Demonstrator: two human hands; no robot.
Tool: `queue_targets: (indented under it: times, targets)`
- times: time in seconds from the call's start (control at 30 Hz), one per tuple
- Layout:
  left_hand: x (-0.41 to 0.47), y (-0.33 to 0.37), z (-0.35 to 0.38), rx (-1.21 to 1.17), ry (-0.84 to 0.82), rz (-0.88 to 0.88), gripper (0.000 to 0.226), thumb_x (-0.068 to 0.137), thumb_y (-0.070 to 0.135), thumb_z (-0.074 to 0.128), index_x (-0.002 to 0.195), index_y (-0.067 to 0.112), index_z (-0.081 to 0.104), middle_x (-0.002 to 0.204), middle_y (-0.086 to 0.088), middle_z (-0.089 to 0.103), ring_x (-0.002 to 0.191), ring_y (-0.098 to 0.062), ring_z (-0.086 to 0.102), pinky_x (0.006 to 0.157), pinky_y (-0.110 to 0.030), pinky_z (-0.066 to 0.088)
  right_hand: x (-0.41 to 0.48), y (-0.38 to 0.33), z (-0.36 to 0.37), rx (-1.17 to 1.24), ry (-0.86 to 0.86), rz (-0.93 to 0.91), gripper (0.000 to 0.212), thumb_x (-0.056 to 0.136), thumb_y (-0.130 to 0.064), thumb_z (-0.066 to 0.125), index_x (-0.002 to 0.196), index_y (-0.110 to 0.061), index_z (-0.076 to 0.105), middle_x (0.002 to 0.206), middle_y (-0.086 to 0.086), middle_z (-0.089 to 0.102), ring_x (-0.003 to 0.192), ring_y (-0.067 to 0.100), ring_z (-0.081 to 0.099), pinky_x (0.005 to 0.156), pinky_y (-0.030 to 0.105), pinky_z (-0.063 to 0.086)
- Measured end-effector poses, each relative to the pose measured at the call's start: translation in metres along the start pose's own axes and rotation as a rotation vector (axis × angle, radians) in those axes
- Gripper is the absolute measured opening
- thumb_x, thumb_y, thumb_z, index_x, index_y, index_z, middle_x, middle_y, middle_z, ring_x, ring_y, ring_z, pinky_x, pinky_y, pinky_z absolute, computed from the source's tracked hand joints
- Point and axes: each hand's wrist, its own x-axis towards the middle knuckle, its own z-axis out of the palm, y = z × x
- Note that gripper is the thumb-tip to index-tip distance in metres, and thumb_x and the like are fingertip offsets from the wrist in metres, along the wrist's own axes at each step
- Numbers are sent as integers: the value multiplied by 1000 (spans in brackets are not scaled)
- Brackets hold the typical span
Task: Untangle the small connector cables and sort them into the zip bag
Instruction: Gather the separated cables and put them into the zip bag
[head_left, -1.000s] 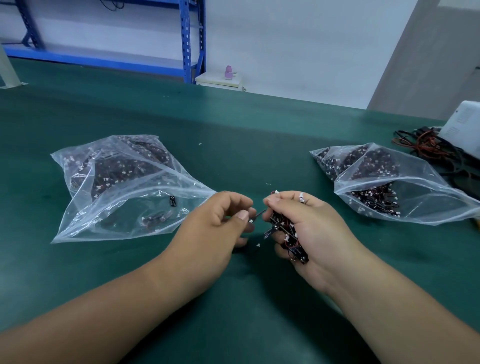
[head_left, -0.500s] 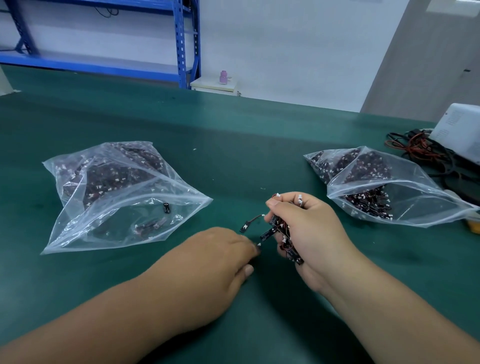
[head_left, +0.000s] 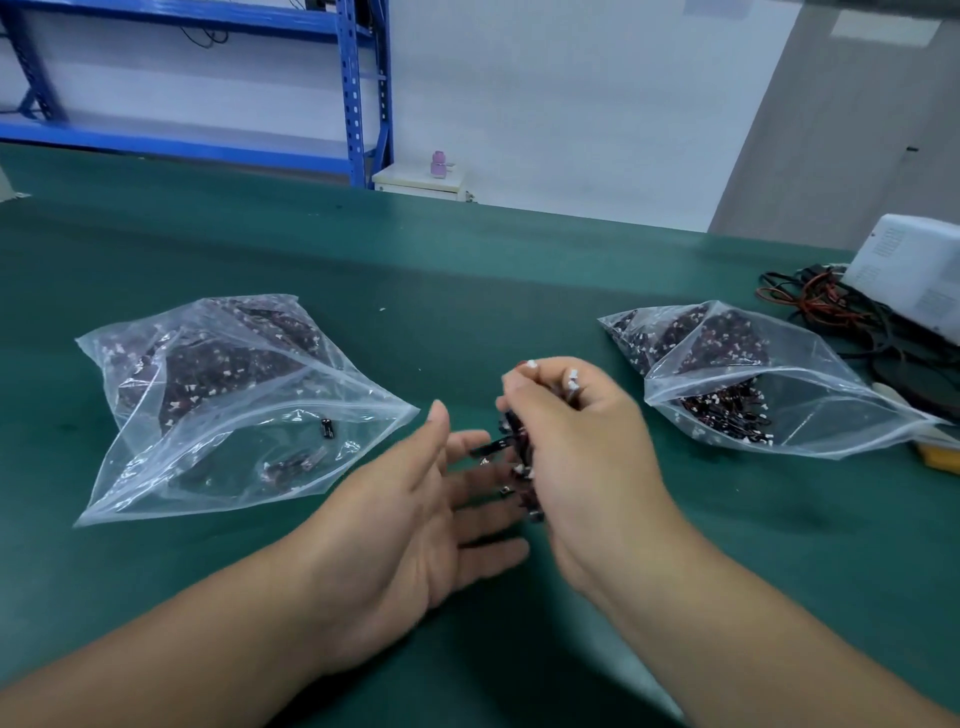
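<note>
My right hand (head_left: 576, 447) grips a small bunch of black and red connector cables (head_left: 517, 462) with white plugs, held just above the green table. My left hand (head_left: 415, 525) lies palm up beside it, fingers spread and straight, its fingertips under the hanging cables; it holds nothing. A clear zip bag (head_left: 228, 405) with many cables in it lies open at the left, its mouth facing my left hand. A second clear zip bag (head_left: 748, 384), also holding cables, lies at the right with its mouth toward me.
A heap of black and red wires (head_left: 831, 312) and a white box (head_left: 914, 275) sit at the table's far right. A yellow object (head_left: 940, 457) peeks out behind the right bag. Blue shelving (head_left: 358, 93) stands beyond the far table edge.
My left hand let go of the cable end it pinched, dropped to the table, then turned palm up and opened under the bunch. My right hand kept its grip and shifted slightly.
</note>
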Motion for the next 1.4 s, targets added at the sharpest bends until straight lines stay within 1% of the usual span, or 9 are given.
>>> queue_targets:
  times: [0.13, 0.3, 0.43, 0.57, 0.63, 0.73, 0.83, 1.17, 1.4]
  targets:
    - [-9, 11, -4, -200, -66, -191, 75, 93, 71, 31, 123, 14, 68, 130, -20, 62, 109, -31, 66, 86, -45, 56, -18, 13, 23, -326, -116, -318, 12, 89, -20, 66, 79, -24, 61, 73, -14, 60, 68, 2, 54, 65, 21, 45]
    - [-12, 16, -17, -192, 7, -184, 52, 100, 54, 35, 104, 18, 74, 113, -5, 70, 103, -24, 68, 83, -37, 55, -30, 25, 29, -806, -201, -650, 9, 82, -22, 61, 79, -29, 57, 84, -10, 59, 83, 19, 54, 78, 43, 44]
    - [-11, 16, -16, -251, -18, -177, 49, 101, 50, 39, 127, 17, 66, 127, -6, 66, 109, -23, 67, 81, -36, 57, -29, 20, 27, -829, -170, -594, 9, 78, -25, 68, 74, -30, 62, 97, -17, 61, 102, 10, 49, 92, 37, 30]
    - [-9, 16, -13, -172, -77, -101, 28, 85, 20, 53, 105, 13, 73, 108, -8, 71, 91, -20, 70, 72, -33, 60, -31, 10, 31, -598, -188, -315, 10, 70, -33, 73, 72, -39, 65, 97, -21, 58, 109, 7, 48, 94, 29, 35]
    - [-8, 15, -13, -154, -24, -86, 30, 76, 21, 62, 102, 12, 74, 104, -9, 70, 85, -19, 69, 73, -30, 59, -30, 1, 30, -383, -197, -155, 6, 65, -35, 73, 69, -36, 69, 86, -18, 59, 94, 10, 58, 79, 27, 47]
    - [-9, 19, -13, -195, 94, -126, 24, 80, 33, 69, 90, 12, 76, 83, -6, 68, 61, -13, 62, 45, -20, 51, -23, -9, 23, -11, -243, 50, 14, 75, -16, 79, 67, -23, 70, 68, -6, 62, 58, 6, 55, 48, 19, 43]
    - [-9, 23, -15, -248, 192, -158, 30, 88, 39, 65, 101, 12, 70, 82, -8, 67, 55, -14, 55, 34, -19, 39, -8, -11, 8, 99, -227, 93, 20, 84, -14, 74, 68, -25, 69, 72, -4, 66, 57, 9, 52, 54, 24, 40]
    - [-6, 21, -18, -142, 243, -154, 26, 73, 20, 58, 93, 9, 72, 87, -11, 70, 54, -18, 58, 34, -20, 37, 40, 29, -58, -549, -76, -74, 12, 87, -18, 70, 78, -25, 71, 72, -8, 73, 49, 9, 60, 46, 18, 42]
    - [-4, 19, -19, -60, 327, -76, 34, 92, 43, 58, 95, 11, 71, 73, -6, 64, 48, -15, 51, 32, -20, 30, 39, 38, -69, -820, -31, -265, 39, 73, 1, 53, 72, -36, 65, 83, -30, 62, 64, 3, 57, 56, 11, 44]
